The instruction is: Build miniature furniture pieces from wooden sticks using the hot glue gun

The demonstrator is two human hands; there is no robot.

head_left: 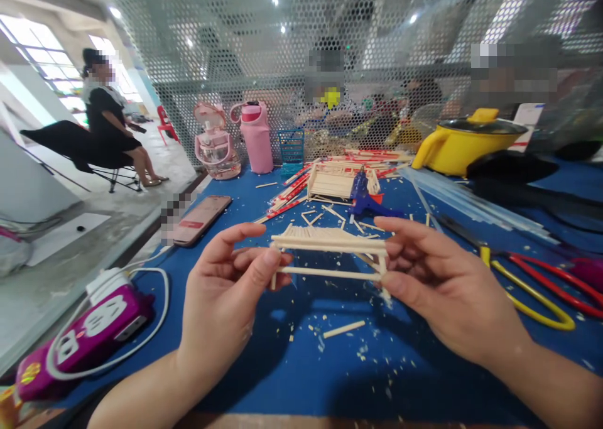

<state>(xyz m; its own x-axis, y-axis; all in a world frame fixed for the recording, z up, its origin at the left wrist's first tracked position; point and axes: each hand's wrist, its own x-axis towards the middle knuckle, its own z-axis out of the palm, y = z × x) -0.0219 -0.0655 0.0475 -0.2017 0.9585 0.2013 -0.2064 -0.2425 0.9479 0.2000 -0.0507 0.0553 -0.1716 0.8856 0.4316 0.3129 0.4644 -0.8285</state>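
Between both hands, a small table-like model made of thin wooden sticks [330, 243] is held above the blue tabletop. It has a slatted top, legs and a lower crossbar. My left hand [230, 278] closes on its left end, thumb on the front leg. My right hand [433, 284] pinches the right end near the bottom of a leg. Beyond the hands lies another stick-built piece with a slatted panel [330, 184], and a blue glue gun [365, 196] rests against it. A loose stick [343, 329] and small wood scraps lie on the table below.
At left are a phone [202, 220] and a purple power strip [85, 338] with a white cable. A clear bottle [217, 149] and pink bottle [257, 138] stand behind. Right: yellow pot [461, 146], glue sticks [485, 196], red-and-yellow-handled pliers [532, 291]. A person [110, 115] sits far left.
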